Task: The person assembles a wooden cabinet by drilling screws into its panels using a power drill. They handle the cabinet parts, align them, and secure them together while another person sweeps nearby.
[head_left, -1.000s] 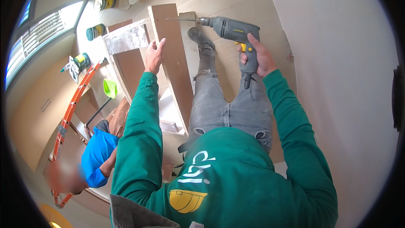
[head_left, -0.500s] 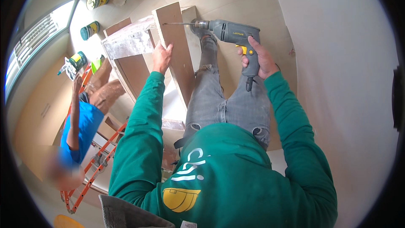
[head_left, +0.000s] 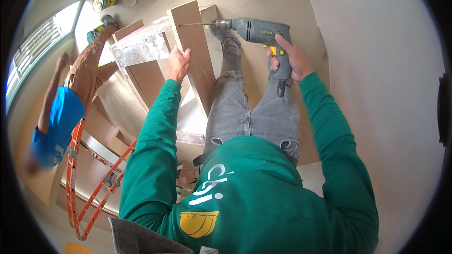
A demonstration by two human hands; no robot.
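Note:
My right hand [head_left: 295,60] grips a grey power drill [head_left: 258,32] by its handle, fingers near the yellow trigger. Its long thin bit [head_left: 202,24] points left, the tip at the face of a brown wooden board [head_left: 197,51]; whether it has entered the wood, I cannot tell. My left hand [head_left: 179,64] is closed on the left edge of that board, below the bit. The board stands tilted and belongs to a wooden frame with a white-smeared crosspiece [head_left: 141,51].
On the left, a person in a blue shirt [head_left: 66,108] stands near an orange ladder [head_left: 73,169]. A yellow and dark can [head_left: 105,1] sits at the far left, with another can [head_left: 92,35] partly behind that person's foot. A pale wall [head_left: 376,89] rises on my right.
The person in blue has stepped away from the ladder toward the window, now covering where a can and spray bottle showed. My hands, the drill and the board have hardly moved.

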